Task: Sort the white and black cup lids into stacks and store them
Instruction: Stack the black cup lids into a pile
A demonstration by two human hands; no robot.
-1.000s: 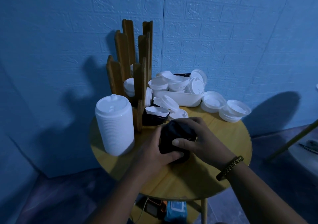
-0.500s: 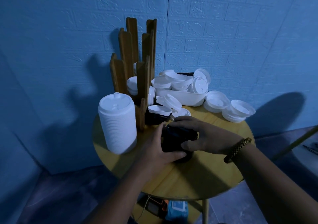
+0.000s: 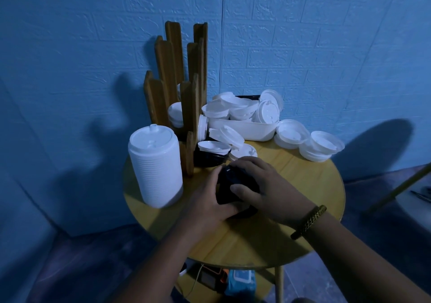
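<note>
At the centre of the round wooden table (image 3: 303, 186), head view: both hands close on a short stack of black lids (image 3: 235, 179) that stands on the tabletop. Left hand (image 3: 207, 202) grips the stack from its left side, with the fingers laid up the stack's wall and the thumb curled round the near edge at the base. Right hand (image 3: 270, 191) arches over the top from the right. Its fingers curl down over the far rim and its thumb presses on the near face, so the stack is clamped between the two hands. Both forearms enter from the bottom edge and converge on the stack. The right wrist carries a braided bracelet (image 3: 307, 221).

Left of the hands, a tall stack of white lids (image 3: 155, 167) stands upright near the table's left edge. Behind it rises a wooden rack (image 3: 175, 74) of upright slats, with a few white lids lodged between them. Just beyond the hands, a second low pile of black lids (image 3: 210, 160) lies at the rack's foot, with one white lid resting on top. A white tray (image 3: 242, 129) at the back of the table is heaped with unsorted white lids, and more lean against its front. Two small piles of loose white lids (image 3: 321, 145) sit at the right rear edge. A blue brick-patterned wall (image 3: 303, 34) forms the background.
</note>
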